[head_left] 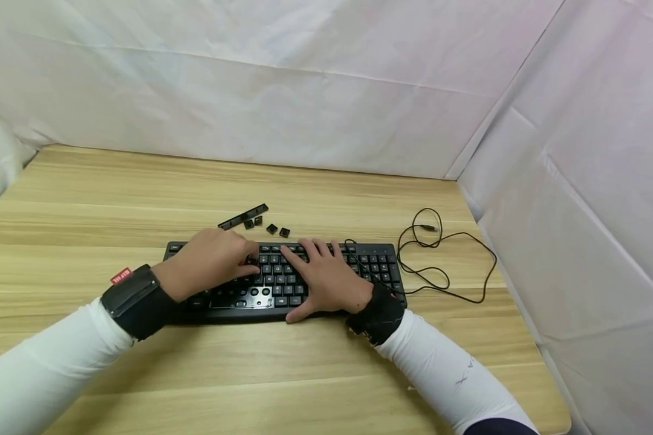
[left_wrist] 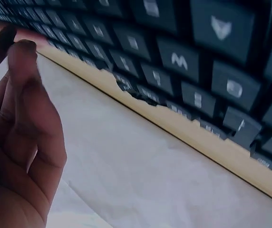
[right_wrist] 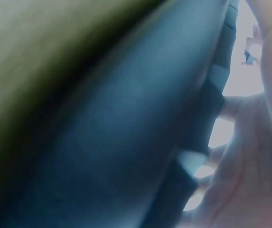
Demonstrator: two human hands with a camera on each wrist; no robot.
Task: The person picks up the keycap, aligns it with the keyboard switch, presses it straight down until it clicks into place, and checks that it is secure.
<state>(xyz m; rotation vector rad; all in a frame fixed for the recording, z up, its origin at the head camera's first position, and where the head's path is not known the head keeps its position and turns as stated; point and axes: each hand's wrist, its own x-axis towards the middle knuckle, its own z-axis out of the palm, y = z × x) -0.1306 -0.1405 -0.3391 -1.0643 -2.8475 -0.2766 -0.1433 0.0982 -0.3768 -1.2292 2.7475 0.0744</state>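
A black keyboard (head_left: pixel 305 300) lies on the wooden table, with a patch of bare key sockets (head_left: pixel 258 293) along its lower middle rows. Above its middle keys, my left hand (head_left: pixel 217 260) has thumb and index finger brought together on a small dark keycap, mostly hidden by the fingers. My right hand (head_left: pixel 332 281) rests spread over the keys, its fingers reaching to the back edge and the thumb at the front edge. In the left wrist view the left fingers (left_wrist: pixel 45 114) are beside the lettered key rows (left_wrist: pixel 179 61). The right wrist view shows the right palm (right_wrist: pixel 250 161) blurred close to the keyboard's side.
Behind the keyboard lie a loose space bar (head_left: pixel 243 216) and several loose keycaps (head_left: pixel 272 229). A thin black cable (head_left: pixel 459 296) is looped on the table (head_left: pixel 239 374) to the right. White cloth (head_left: pixel 283 109) hangs along the back and right sides.
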